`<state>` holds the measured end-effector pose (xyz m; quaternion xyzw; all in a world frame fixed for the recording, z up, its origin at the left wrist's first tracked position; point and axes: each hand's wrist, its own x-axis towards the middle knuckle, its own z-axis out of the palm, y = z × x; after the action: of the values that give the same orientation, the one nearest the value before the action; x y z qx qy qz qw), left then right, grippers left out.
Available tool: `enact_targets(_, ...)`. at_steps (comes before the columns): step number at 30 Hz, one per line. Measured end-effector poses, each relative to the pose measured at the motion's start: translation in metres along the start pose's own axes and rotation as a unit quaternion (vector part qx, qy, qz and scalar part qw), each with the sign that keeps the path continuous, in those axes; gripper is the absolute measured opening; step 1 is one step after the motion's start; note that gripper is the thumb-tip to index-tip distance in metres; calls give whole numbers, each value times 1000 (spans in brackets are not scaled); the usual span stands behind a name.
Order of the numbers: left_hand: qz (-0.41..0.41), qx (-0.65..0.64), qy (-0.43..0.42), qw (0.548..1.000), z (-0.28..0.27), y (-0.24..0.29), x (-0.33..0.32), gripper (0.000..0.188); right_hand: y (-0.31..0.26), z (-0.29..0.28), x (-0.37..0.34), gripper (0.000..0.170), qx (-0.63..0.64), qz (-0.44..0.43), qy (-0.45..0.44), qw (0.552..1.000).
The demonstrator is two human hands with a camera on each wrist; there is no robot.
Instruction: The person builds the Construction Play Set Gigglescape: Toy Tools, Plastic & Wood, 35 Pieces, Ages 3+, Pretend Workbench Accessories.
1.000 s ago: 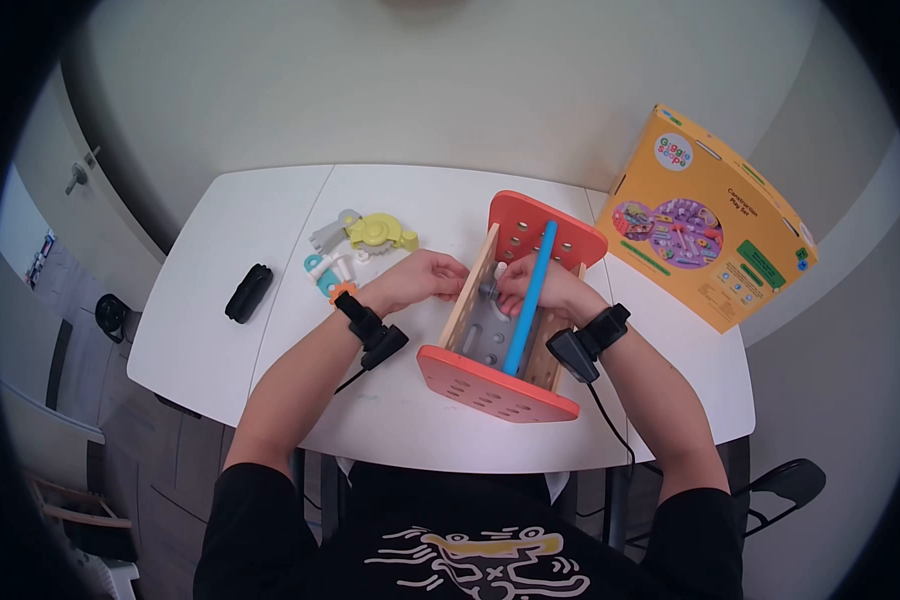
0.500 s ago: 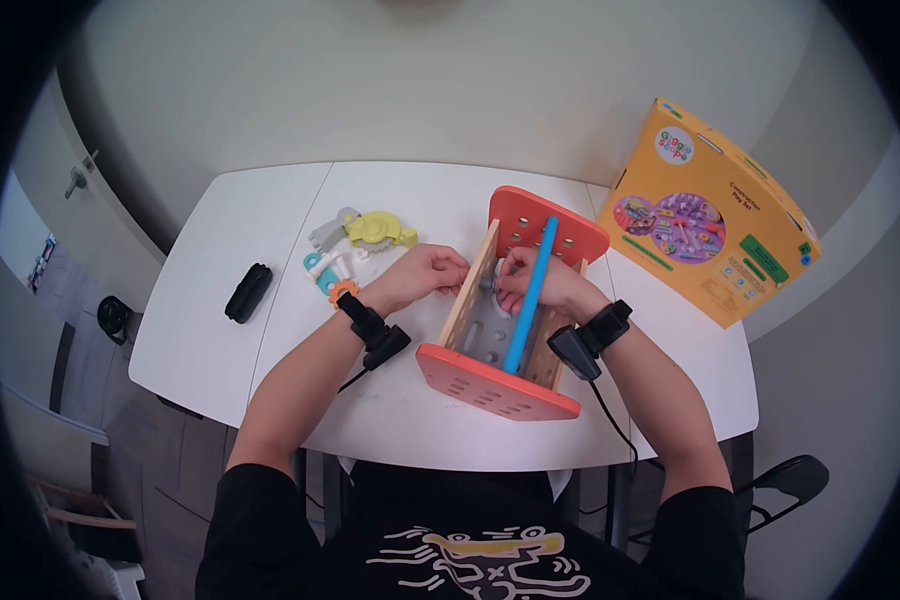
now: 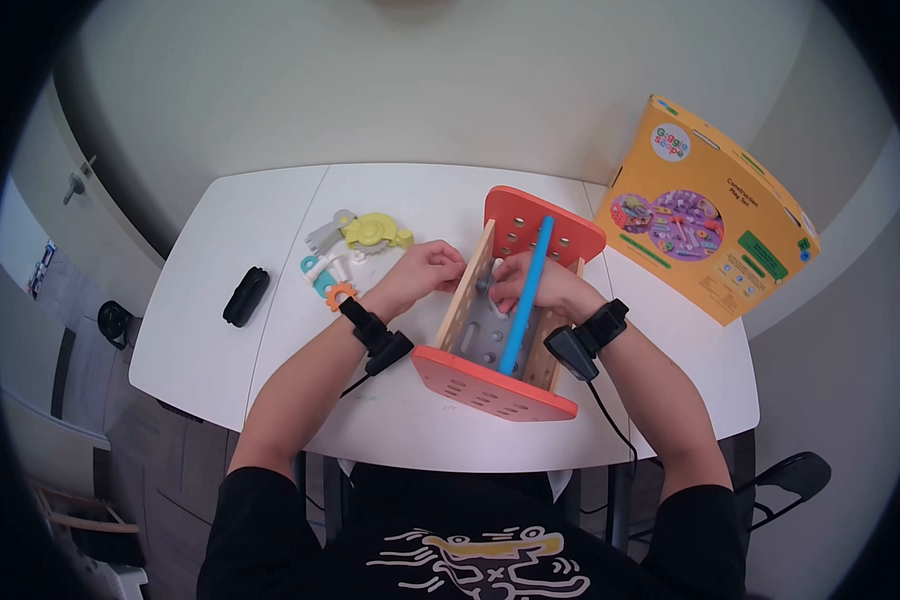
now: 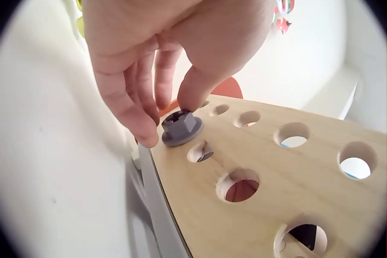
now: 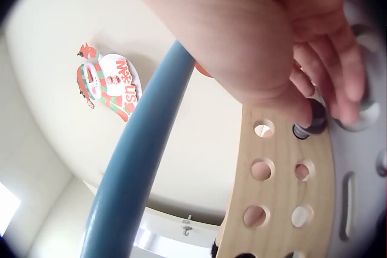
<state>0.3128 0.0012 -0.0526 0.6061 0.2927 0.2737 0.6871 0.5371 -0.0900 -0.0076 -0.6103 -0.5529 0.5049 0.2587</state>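
Note:
A toy bench with red end panels (image 3: 495,385), wooden perforated sides and a blue bar (image 3: 526,300) lies tipped on the table. Outside its left wooden side (image 4: 272,149), my left hand (image 3: 422,275) has thumb and fingers around a grey bolt head (image 4: 182,127) seated against the wood. Reaching inside the bench, my right hand (image 3: 540,283) pinches a dark grey round piece (image 5: 315,117) at a hole on the inner face of that side. The grey panel (image 5: 357,179) beside it carries slots and round knobs.
Left of the bench on the white table (image 3: 210,220) lie a yellow-green and grey toy saw (image 3: 372,232), teal and white pieces (image 3: 320,272), an orange gear (image 3: 340,295) and a black case (image 3: 246,297). A yellow box (image 3: 710,210) stands at the right.
Both hands stay at the bench's left side, with only small finger movements. The whole scene shifts slightly in the head view.

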Motion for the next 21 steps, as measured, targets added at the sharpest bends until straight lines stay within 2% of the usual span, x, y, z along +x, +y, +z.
enact_targets(1, 0, 0, 0, 1000, 0, 2, 0, 12, 1, 1, 0, 22, 33, -5, 15, 999)
enact_targets(3, -83, 74, -26, 993, -1, 8, 2, 14, 5, 1, 3, 21, 53, -14, 19, 998)
enact_targets(5, -91, 100, -51, 989, -8, 8, 5, 15, 11, -1, 7, 21, 74, -24, 25, 997)
enact_targets(7, -99, 126, -77, 984, -10, 8, 4, 16, 13, -3, 10, 18, 48, -33, -4, 998)
enact_targets(10, -53, 94, -93, 990, -11, 9, 0, 13, 9, -2, 9, 24, 44, -8, 19, 999)
enact_targets(12, 4, 79, -110, 991, -13, 8, 0, 12, 5, -3, 8, 26, 9, -5, -2, 1000)
enact_targets(16, 8, 70, -102, 992, -12, 9, -1, 14, 0, -3, 4, 30, -79, 2, -30, 996)
enact_targets(19, -23, 13, -68, 997, -8, 10, -2, 17, 7, -2, 11, 25, -45, 2, -32, 998)
enact_targets(21, 30, 5, -58, 998, -10, 4, -1, 21, 11, -2, 13, 22, -2, -6, -11, 1000)
